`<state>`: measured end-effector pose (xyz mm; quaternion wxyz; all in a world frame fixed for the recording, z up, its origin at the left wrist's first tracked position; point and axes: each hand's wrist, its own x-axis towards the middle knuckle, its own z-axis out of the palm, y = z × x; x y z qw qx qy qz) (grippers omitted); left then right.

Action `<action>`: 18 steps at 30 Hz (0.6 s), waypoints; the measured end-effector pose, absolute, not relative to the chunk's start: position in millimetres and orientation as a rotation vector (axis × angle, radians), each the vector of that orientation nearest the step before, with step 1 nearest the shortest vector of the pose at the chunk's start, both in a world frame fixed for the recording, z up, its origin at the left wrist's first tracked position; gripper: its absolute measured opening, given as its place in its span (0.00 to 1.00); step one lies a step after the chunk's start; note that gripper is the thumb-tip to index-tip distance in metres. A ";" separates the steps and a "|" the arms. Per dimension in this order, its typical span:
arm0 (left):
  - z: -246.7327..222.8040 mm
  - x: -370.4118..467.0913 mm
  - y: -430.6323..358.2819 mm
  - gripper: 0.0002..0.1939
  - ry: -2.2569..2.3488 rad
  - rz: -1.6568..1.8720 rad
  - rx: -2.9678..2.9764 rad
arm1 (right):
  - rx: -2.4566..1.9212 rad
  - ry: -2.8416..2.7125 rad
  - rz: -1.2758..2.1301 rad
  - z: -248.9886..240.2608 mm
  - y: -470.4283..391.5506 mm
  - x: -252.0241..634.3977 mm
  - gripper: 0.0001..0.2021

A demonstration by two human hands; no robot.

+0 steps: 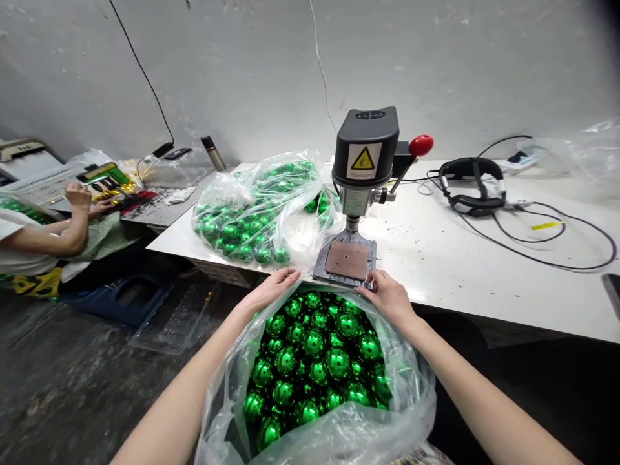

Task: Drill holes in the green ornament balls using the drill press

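A large clear plastic bag (411, 394) stands wide-mouthed in front of me, full of shiny green ball ornaments (314, 342). At the far left of its mouth, my left hand (276, 287) is closed on the bag's rim. My right hand (390, 298) pinches the rim on the far right, close to the base of a small drill press (365, 152). A square brown plate (346, 259) with a hole in it lies on the press base under the drill. Both hands' fingertips are partly hidden by the plastic.
On the white table (436, 258), more bagged green balls (242, 226) lie left of the press. A black headset (472, 184) with cables rests at right. A co-worker's arm (53, 236) is at a side table on the left, above a blue stool (121, 297). Dark crumbs dot the tabletop.
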<state>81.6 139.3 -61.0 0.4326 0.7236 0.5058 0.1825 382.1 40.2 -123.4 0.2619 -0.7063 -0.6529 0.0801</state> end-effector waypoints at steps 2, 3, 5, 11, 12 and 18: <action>-69.2 86.6 146.8 0.29 1.254 0.314 1.892 | -1.909 -1.777 0.196 -125.2 41.7 381.4 0.19; -73.6 88.7 150.6 0.32 1.264 0.236 1.941 | -1.901 -1.784 0.187 -126.0 42.1 381.0 0.19; -82.3 93.2 157.0 0.35 1.326 0.150 2.068 | -1.877 -1.800 0.172 -127.2 42.4 380.0 0.20; -100.1 109.3 157.7 0.29 1.396 -0.034 2.372 | -1.813 -1.826 0.130 -130.7 40.8 376.7 0.23; -101.2 111.6 156.4 0.27 1.416 -0.025 2.382 | -1.809 -1.827 0.122 -131.4 40.6 376.2 0.23; -101.1 120.2 153.0 0.17 1.485 0.023 2.332 | -1.817 -1.813 0.072 -136.9 40.6 374.0 0.22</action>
